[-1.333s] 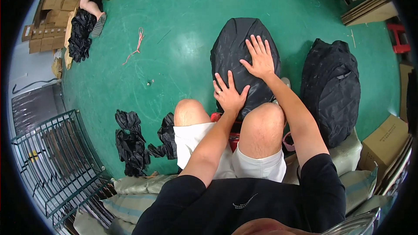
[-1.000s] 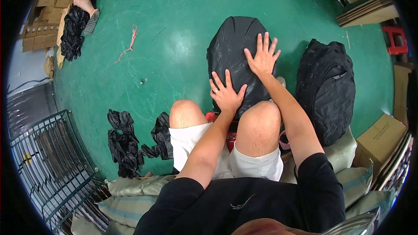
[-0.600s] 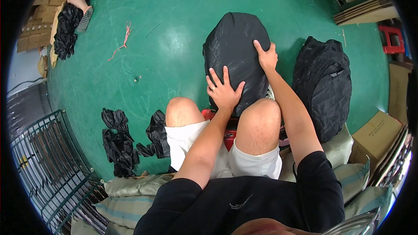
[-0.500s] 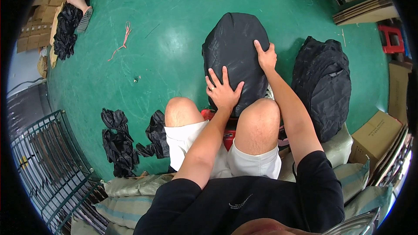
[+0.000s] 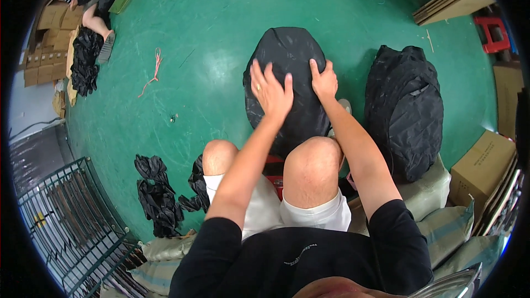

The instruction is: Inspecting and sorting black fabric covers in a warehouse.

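Note:
A black stuffed backpack (image 5: 290,60) lies on the green floor in front of my knees. My left hand (image 5: 270,89) rests flat on its left side, fingers spread, a ring on one finger. My right hand (image 5: 324,81) presses on the bag's right edge, fingers curled against the fabric. I sit with bare knees just below the bag.
A second black backpack (image 5: 406,110) lies to the right. Black fabric pieces (image 5: 157,193) lie left of my leg. A metal wire cart (image 5: 66,221) stands at lower left. Cardboard boxes (image 5: 483,160) and sacks sit at right. Another person's legs (image 5: 96,16) show at top left.
My left hand has slid up the bag's left side. My right hand has moved down from the top to the bag's right edge.

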A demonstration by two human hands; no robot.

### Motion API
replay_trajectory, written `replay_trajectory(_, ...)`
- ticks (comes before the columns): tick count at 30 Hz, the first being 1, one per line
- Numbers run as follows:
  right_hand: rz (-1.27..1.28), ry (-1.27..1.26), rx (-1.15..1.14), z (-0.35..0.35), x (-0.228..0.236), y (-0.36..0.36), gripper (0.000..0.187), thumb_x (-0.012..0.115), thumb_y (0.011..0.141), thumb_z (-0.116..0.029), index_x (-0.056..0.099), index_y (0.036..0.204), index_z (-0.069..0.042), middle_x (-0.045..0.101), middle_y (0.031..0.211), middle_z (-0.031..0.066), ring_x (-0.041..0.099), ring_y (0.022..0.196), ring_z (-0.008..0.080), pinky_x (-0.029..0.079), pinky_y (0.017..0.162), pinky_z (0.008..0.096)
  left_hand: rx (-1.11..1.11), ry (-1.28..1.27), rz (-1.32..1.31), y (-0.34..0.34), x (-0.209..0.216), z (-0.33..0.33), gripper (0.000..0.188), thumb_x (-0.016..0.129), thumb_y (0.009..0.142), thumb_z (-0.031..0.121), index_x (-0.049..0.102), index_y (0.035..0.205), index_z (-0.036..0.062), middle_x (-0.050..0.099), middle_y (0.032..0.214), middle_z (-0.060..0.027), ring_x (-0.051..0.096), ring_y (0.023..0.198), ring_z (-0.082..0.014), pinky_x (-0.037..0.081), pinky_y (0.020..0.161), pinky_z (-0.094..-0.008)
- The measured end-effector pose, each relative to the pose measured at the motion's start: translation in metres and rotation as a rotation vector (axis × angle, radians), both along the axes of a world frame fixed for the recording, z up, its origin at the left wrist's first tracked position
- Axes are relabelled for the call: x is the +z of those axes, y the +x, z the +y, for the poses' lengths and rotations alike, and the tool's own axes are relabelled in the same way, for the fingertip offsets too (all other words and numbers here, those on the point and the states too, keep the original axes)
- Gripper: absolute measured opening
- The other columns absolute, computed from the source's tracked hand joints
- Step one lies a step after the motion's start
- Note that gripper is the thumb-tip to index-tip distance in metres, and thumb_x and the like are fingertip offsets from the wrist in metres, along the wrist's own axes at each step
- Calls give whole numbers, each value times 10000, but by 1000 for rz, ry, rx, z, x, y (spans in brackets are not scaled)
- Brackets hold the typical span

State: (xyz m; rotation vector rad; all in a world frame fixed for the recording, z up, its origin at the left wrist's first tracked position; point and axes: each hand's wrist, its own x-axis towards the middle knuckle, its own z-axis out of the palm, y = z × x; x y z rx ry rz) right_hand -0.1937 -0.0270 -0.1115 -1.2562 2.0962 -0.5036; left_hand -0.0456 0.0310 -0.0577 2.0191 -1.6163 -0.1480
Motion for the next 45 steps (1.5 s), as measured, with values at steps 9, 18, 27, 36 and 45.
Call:
replay_trajectory(9,-87,-20,-18,5,-6,0,770,554,868,-649,498,1351,-52,612,1237,257,582,1156,414,443,994,479,-122,189,-345,32,-47,-61,748,493,938,546,318,1513,101,249,1606,-71,219,1468,-329,218,1160,-534)
replay_trajectory(18,-255,-21,-51,-4,-29,-15,871,593,825,-690,536,1322,23,601,1259,271,569,1194,395,431,1013,439,-5,236,-207,36,-44,-32,769,526,924,549,277,1541,162,218,1613,-55,383,1329,-441,356,1078,-532)
replay_trajectory(27,-273,-12,-54,14,-21,-10,920,611,815,-693,491,1348,47,593,1269,279,567,1199,391,423,1025,433,74,425,72,59,-38,-19,786,594,877,589,227,1537,373,370,1427,-276,523,1164,-495,457,968,-535)
replay_trajectory(36,-488,9,-132,34,-51,-21,927,554,869,-690,399,1424,37,500,1384,252,492,1278,337,363,1076,394,96,321,434,82,-65,-21,788,557,905,595,289,1521,181,555,1310,-276,558,1179,-444,435,1004,-487)
replay_trajectory(45,-932,209,-251,50,-46,-22,931,384,927,-734,364,1475,17,439,1465,153,437,1319,250,314,1119,356,161,261,760,101,-94,-22,692,430,979,585,498,1393,34,586,1318,-229,538,1251,-365,396,1051,-410)
